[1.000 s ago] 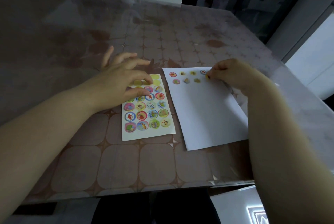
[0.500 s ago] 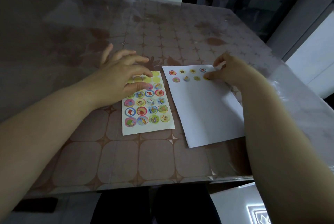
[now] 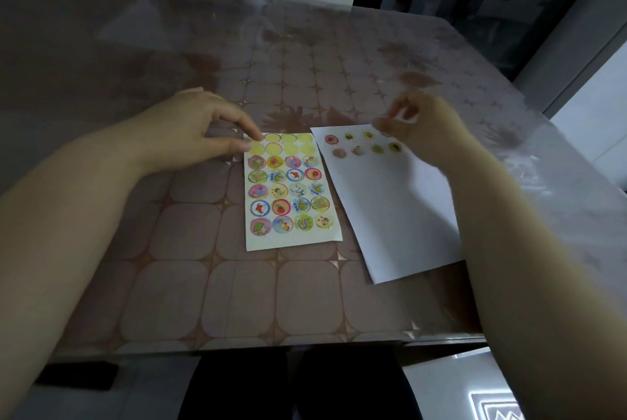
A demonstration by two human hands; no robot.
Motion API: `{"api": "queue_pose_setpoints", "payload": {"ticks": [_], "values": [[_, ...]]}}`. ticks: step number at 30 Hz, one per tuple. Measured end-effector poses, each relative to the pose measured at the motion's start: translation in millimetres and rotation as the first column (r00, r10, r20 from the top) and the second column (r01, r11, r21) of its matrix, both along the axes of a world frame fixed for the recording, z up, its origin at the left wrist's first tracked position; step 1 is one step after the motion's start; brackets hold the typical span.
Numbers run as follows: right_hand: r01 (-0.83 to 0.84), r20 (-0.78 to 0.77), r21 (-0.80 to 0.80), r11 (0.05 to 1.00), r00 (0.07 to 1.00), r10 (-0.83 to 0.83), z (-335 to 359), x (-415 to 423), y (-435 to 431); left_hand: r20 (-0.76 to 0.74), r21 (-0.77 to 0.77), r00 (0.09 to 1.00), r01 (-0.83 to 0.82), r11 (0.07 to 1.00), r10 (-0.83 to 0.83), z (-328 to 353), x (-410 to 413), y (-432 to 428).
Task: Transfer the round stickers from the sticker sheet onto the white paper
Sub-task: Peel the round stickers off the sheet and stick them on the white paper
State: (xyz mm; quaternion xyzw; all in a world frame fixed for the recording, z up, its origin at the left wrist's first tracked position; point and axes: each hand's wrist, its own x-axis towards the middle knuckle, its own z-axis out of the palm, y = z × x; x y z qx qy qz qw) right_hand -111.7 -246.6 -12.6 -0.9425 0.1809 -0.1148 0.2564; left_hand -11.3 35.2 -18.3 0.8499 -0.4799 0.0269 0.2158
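From the head camera, the sticker sheet [image 3: 289, 192] lay flat on the table [image 3: 169, 301], in front of the person and slightly to the left. Its long axis ran from the near edge toward the far side, leaning a little to the left at the top. Its two farthest rows were bare yellow circles [image 3: 289, 143]. Below them, five rows of four round stickers [image 3: 279, 191] remained on the sheet.

The white paper [image 3: 397, 216] lay just beside the sheet on the right. The two did not overlap. The paper's long axis also ran near to far but slanted more strongly, with its far end swung to the left toward the sheet's top corner. Seven transferred stickers [image 3: 358, 149] showed in two short rows along the paper's far edge.

The left hand [image 3: 200, 134] lay on the table at the sheet's far left corner. Its fingers were stretched out and released, and the fingertips [image 3: 252, 144] pressed that corner down.

The right hand [image 3: 427, 127] was over the far right part of the paper and blurred. Its fingers looked loosely bent, but it was impossible to tell whether they pinched anything.
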Motion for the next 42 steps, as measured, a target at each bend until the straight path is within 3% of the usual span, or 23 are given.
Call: {"api": "queue_pose_setpoints", "payload": {"ticks": [2, 4, 6, 9, 16, 25, 35, 42], "values": [[-0.231, 0.097, 0.014, 0.973, 0.969, 0.229, 4, 3, 36, -0.037, -0.002, 0.999, 0.018, 1.000, -0.018, 4, 1, 2], [-0.426, 0.059, -0.032, 0.904, 0.902, 0.427, 5, 2, 72, -0.048, -0.004, 0.998, 0.047, 0.999, -0.047, 4, 0, 3], [-0.500, 0.024, -0.096, 0.861, 0.863, 0.504, 1, 6, 96, -0.080, 0.000, 0.995, 0.063, 0.998, -0.062, 1, 0, 4], [-0.472, -0.014, -0.163, 0.866, 0.879, 0.476, -7, 15, 114, -0.183, 0.010, 0.982, 0.050, 0.999, -0.047, -2, 2, 5], [-0.469, 0.074, -0.072, 0.880, 0.878, 0.473, -18, 21, 119, -0.077, 0.112, 0.996, -0.036, 0.993, 0.045, -8, -5, -5], [-0.485, 0.120, -0.005, 0.875, 0.868, 0.482, -24, 23, 115, -0.186, 0.328, 0.959, -0.145, 0.933, 0.215, -6, -7, -5], [-0.455, 0.128, 0.194, 0.869, 0.890, 0.437, -26, 25, 110, -0.244, 0.353, 0.930, -0.178, 0.919, 0.274, -1, -14, -7], [-0.414, 0.129, 0.157, 0.897, 0.909, 0.397, -27, 24, 113, -0.266, 0.347, 0.932, -0.147, 0.926, 0.247, -2, -12, -6]]}}
